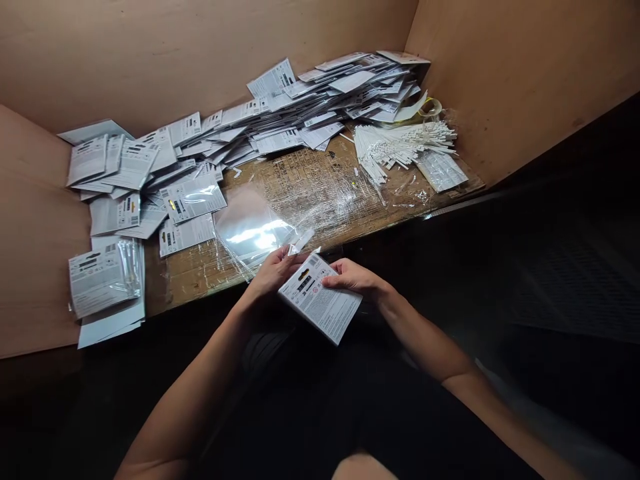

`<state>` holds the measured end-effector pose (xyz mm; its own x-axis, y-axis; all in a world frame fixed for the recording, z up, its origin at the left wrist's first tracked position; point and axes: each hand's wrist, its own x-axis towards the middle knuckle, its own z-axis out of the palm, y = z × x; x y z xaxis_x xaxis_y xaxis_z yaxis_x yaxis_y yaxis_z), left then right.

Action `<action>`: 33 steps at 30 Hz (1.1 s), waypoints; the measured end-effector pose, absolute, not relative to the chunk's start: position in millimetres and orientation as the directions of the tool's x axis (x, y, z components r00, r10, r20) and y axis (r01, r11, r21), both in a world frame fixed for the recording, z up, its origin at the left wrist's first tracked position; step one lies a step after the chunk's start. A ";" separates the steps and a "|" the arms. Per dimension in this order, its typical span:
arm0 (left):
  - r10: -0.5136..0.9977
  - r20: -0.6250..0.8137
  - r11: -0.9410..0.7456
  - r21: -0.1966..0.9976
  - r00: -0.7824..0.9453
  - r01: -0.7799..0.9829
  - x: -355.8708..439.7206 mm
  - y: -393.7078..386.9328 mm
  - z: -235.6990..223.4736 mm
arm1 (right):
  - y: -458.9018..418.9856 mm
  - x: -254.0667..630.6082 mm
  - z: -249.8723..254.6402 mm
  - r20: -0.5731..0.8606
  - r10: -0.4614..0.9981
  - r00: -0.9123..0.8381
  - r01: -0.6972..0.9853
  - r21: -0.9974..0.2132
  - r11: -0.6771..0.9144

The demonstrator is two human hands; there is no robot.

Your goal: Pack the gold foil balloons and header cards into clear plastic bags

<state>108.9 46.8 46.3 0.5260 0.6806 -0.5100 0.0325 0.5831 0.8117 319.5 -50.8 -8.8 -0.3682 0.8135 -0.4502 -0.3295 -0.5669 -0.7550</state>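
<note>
right hand (353, 277): grip closed on printed card packet (323, 308) | left hand (279, 268): grip pinching packet's clear-flap end | packet: at desk (320, 177) front edge, not put down | similar packets (280, 141) heaped back/left, finished or not can't tell | still loose: white sticks (395, 145), clear plastic sheets (250, 223)

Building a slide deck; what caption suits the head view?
Hands hold a printed packet near piled packets and white sticks.

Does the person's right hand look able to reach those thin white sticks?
Probably yes: the heap of thin white sticks lies open, with nothing tall between. The right hand grips a flat white printed packet, though, and would likely need freeing.
</note>
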 end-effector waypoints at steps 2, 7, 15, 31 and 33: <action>0.674 -0.514 0.576 0.816 0.531 0.059 102.4 44.4 48.4 | -51.5 328.2 -8.5 -0.472 0.838 -0.274 -0.336 -0.770 -0.543; 0.730 -0.540 0.577 0.816 0.419 0.046 102.0 31.1 49.1 | -53.8 339.4 1.0 -0.457 0.881 -0.120 -0.241 -0.848 -0.472; 0.871 -0.470 0.490 0.843 0.140 -0.221 129.3 24.7 40.0 | -48.0 327.0 13.5 -0.201 0.954 0.223 0.316 -0.911 -0.265; 0.863 0.313 -0.258 0.948 0.397 -0.187 169.5 128.1 58.6 | 46.9 401.9 30.0 0.185 0.970 0.157 0.104 -0.980 0.170; 0.805 0.381 -0.345 0.924 0.455 -0.165 176.6 149.0 47.8 | 55.1 420.3 26.7 0.240 0.962 0.129 0.208 -0.955 0.210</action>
<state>176.6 149.0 47.8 0.4550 0.8047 0.3814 -0.1651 -0.3447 0.9241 420.3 55.1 26.7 0.1292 0.9622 0.2399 0.2083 0.2102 -0.9552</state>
